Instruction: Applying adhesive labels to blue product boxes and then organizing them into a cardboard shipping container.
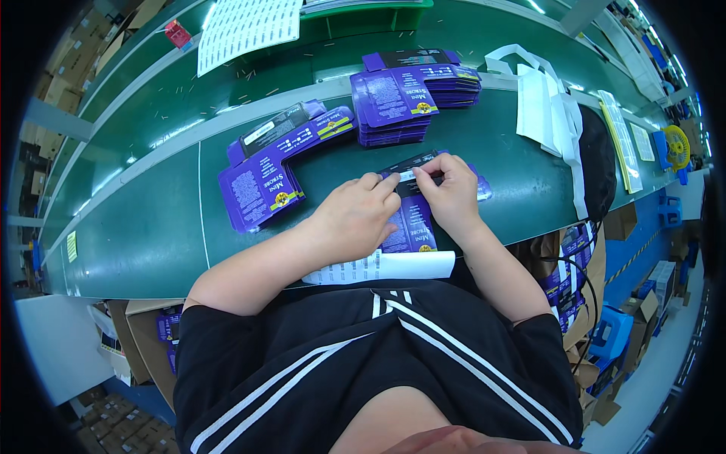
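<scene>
Under my two hands lies a flat, unfolded purple carton with a black panel at its far end. A small white sticker sits on that black panel. My right hand pinches the sticker's right end between thumb and forefinger. From the left, my left hand rests on the carton, its fingers slightly bent and fingertips beside the sticker's left end. A curled sheet of printed labels lies between the carton and my body, partly hidden by my left forearm.
Flat purple cartons lie fanned at the left; a taller stack of cartons stands at the far middle. White cloth bags and a black bag lie right. A label sheet hangs at the back of the green table.
</scene>
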`<state>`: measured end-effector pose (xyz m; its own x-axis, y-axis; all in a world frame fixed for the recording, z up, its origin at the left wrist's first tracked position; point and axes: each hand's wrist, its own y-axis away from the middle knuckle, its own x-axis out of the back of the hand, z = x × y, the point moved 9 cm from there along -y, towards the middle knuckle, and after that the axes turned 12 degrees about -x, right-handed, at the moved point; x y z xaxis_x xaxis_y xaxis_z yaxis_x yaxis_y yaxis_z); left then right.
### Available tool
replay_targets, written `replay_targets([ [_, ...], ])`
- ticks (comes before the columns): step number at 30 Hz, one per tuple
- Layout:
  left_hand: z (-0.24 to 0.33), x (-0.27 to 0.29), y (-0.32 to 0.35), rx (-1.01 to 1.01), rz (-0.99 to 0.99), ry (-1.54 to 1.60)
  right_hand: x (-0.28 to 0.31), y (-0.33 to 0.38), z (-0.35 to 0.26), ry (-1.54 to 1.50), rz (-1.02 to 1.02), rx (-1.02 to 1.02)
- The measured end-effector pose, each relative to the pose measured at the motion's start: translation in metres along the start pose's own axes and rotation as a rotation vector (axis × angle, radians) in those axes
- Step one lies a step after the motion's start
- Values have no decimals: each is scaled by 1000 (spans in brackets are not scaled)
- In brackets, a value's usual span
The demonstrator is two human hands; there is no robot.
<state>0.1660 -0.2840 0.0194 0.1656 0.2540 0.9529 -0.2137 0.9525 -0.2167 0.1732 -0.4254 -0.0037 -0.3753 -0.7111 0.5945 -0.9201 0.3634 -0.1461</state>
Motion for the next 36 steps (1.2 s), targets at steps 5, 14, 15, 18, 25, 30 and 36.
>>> replay_targets([
  [5, 1, -3, -3, -17, -18, -15, 2, -3, 1, 93, 21, 25],
  [14, 0, -9, -6, 18, -123, -21, 1, -11, 6, 220, 0, 12],
  [15, 1, -8, -8, 7, -119, -27, 1, -14, 9, 222, -27, -20],
  [18, 4, -5, -13, -25, -107, -45, 0, -18, 16, 229, -106, -117],
  [25, 3, -11, -26, 20, -281, -62, 5, -13, 9, 303, -51, 8],
  [30, -3, -8, -10, 78, -201, 26, 23, 0, 9, 408, -176, 192],
  [36, 0, 2, -6, 179, -258, 103, 53, 6, -28, 486, -293, 432],
])
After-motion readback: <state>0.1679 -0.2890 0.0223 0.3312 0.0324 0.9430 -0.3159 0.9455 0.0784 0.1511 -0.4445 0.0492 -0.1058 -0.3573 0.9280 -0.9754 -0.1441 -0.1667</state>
